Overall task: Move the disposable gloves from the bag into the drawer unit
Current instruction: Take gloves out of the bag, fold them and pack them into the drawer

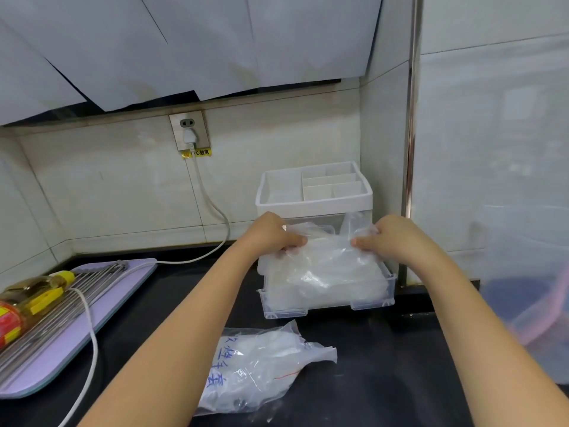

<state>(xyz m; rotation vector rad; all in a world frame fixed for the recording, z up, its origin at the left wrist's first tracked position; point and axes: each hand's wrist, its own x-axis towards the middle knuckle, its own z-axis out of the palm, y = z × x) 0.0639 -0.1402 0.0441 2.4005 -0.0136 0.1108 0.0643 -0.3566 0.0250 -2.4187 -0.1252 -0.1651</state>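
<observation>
A stack of clear disposable gloves (326, 269) rests in the pulled-out clear drawer (372, 303) of a white drawer unit (314, 201) against the back wall. My left hand (271, 235) grips the stack's far left edge, and my right hand (391, 238) grips its far right edge. Both hands pinch the thin plastic above the drawer. The clear bag (255, 368) with blue writing lies on the black counter in front of the drawer, with some gloves still inside it.
A purple board (101, 306) at the left carries metal skewers (61, 297) and an oil bottle (27, 300). A white cable (212, 211) runs from the wall socket across the counter. A translucent tub (529, 272) stands at the right, by a metal pole (411, 118).
</observation>
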